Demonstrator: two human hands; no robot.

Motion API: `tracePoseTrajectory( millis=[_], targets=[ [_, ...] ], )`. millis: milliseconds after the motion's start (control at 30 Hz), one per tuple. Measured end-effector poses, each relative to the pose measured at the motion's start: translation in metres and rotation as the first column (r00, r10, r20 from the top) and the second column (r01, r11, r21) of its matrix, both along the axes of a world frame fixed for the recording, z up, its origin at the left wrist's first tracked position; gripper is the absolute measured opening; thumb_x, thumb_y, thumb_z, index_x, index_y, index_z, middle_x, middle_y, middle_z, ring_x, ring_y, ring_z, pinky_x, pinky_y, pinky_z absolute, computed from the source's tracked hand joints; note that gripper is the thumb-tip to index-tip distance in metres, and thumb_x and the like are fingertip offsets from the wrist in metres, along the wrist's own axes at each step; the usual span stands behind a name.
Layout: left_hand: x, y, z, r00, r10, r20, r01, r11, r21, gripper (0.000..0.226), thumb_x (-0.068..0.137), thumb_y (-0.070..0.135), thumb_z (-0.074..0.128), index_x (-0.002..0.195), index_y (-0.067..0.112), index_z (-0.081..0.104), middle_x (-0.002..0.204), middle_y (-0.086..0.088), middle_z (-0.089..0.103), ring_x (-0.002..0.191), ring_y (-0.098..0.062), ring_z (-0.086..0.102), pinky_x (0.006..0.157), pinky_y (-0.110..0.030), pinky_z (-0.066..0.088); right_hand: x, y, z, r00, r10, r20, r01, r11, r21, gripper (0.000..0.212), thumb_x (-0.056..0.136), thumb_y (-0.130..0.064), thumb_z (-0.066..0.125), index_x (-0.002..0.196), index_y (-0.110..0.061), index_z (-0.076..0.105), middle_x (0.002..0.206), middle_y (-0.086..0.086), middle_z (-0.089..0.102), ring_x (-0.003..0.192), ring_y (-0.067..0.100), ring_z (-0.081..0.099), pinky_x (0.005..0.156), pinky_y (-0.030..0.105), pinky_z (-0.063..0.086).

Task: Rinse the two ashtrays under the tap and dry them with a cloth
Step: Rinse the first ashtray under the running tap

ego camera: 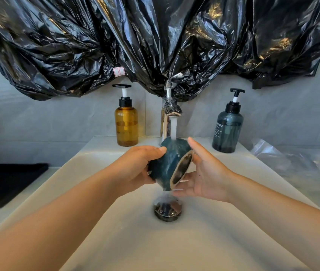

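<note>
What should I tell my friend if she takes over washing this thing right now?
Left hand: grips the teal ashtray from its left side.
Right hand: fingers straight, steadying the ashtray's base from the right.
Where things are: the ashtray is tipped on its side under the running tap, above the drain of the white sink. The second ashtray is not in view, and no cloth can be made out for sure.
Done: this ashtray's rinse is under way.
Left: finish rinsing it, rinse the other one, then dry both with a cloth.
</note>
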State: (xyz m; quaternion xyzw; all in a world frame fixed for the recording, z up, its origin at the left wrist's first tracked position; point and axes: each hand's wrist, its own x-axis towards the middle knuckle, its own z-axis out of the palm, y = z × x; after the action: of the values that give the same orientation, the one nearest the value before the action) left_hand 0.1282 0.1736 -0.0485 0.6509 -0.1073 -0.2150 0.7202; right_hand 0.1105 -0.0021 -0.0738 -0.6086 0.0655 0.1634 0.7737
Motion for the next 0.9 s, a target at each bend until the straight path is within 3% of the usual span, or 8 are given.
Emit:
tracePoseTrajectory(
  millis=[100,233,433,567,667,733,800,900],
  targets=[
    [0.0014,-0.0003,-0.0007,0.999,-0.035,-0.039,0.037,0.999,0.029,0.018,0.096,0.018,0.052,0.111,0.008,0.058,0.119,-0.012,0.064,0.112,-0.027,0.060,0.096,-0.048,0.048,-0.0004,0.0023,-0.0010,0.998,-0.059,0.032,0.059,0.998,-0.010,0.063,0.078,-0.071,0.053,0.124,-0.028,0.055,0.123,0.022,0.059,0.108,0.040,0.064,0.092,0.054,0.052],
    [0.0070,0.0004,-0.0019,0.998,-0.041,-0.051,0.048,0.988,0.145,0.036,0.099,0.025,0.048,0.131,0.010,0.047,0.138,-0.010,0.052,0.131,-0.032,0.045,0.115,-0.059,0.020,-0.0032,0.0053,0.0021,0.986,-0.097,0.138,0.119,0.981,-0.157,0.050,0.082,-0.070,0.049,0.106,-0.029,0.060,0.114,0.009,0.061,0.110,0.031,0.059,0.089,0.047,0.055],
    [0.0078,-0.0005,-0.0033,0.998,-0.010,-0.070,0.014,0.999,0.048,0.030,0.098,0.020,0.048,0.126,0.007,0.051,0.120,-0.015,0.064,0.111,-0.030,0.061,0.098,-0.047,0.048,-0.0037,0.0092,0.0005,0.964,-0.016,0.266,0.129,0.902,-0.411,0.091,0.059,-0.083,0.050,0.133,-0.030,0.044,0.122,-0.001,0.060,0.110,0.023,0.061,0.093,0.043,0.054],
    [0.0075,-0.0028,-0.0035,0.996,0.045,-0.075,-0.048,0.998,-0.039,0.021,0.099,0.016,0.046,0.117,0.009,0.053,0.118,-0.016,0.062,0.109,-0.030,0.061,0.095,-0.046,0.048,0.0000,0.0041,-0.0011,0.985,-0.066,0.161,0.103,0.968,-0.230,0.068,0.079,-0.076,0.043,0.125,-0.027,0.054,0.118,0.010,0.064,0.109,0.030,0.063,0.097,0.047,0.051],
    [0.0084,-0.0031,-0.0055,0.998,0.051,-0.024,-0.052,0.996,-0.065,0.020,0.098,0.014,0.047,0.114,0.006,0.054,0.113,-0.017,0.062,0.104,-0.030,0.061,0.091,-0.043,0.050,0.0009,0.0001,-0.0034,0.998,-0.010,-0.056,0.010,1.000,-0.005,0.078,0.078,-0.078,0.045,0.126,-0.016,0.052,0.120,0.024,0.062,0.106,0.044,0.064,0.094,0.052,0.051],
    [0.0069,-0.0040,-0.0063,1.000,0.028,0.010,-0.027,0.999,-0.047,0.018,0.097,0.014,0.047,0.111,0.006,0.055,0.110,-0.016,0.062,0.101,-0.029,0.061,0.087,-0.040,0.050,-0.0013,0.0023,-0.0027,0.997,0.010,-0.074,-0.004,0.996,0.089,0.079,0.080,-0.074,0.047,0.129,-0.012,0.048,0.122,0.026,0.061,0.107,0.044,0.064,0.089,0.052,0.054],
    [0.0049,-0.0049,-0.0052,1.000,0.008,0.009,-0.008,0.998,-0.056,0.015,0.097,0.015,0.047,0.107,0.008,0.056,0.111,-0.015,0.064,0.103,-0.029,0.062,0.089,-0.042,0.050,-0.0016,0.0031,-0.0008,0.999,-0.030,-0.016,0.031,0.997,0.070,0.073,0.082,-0.070,0.050,0.127,-0.012,0.052,0.119,0.022,0.061,0.108,0.039,0.063,0.085,0.050,0.057],
    [0.0056,-0.0051,-0.0051,1.000,0.005,-0.014,-0.006,0.999,-0.049,0.019,0.098,0.019,0.048,0.114,0.013,0.055,0.116,-0.011,0.065,0.109,-0.029,0.062,0.097,-0.048,0.049,0.0002,0.0007,0.0024,0.987,-0.049,0.155,0.067,0.991,-0.115,0.062,0.079,-0.064,0.056,0.125,-0.022,0.057,0.120,0.012,0.060,0.112,0.033,0.060,0.088,0.046,0.056]
  ],
)
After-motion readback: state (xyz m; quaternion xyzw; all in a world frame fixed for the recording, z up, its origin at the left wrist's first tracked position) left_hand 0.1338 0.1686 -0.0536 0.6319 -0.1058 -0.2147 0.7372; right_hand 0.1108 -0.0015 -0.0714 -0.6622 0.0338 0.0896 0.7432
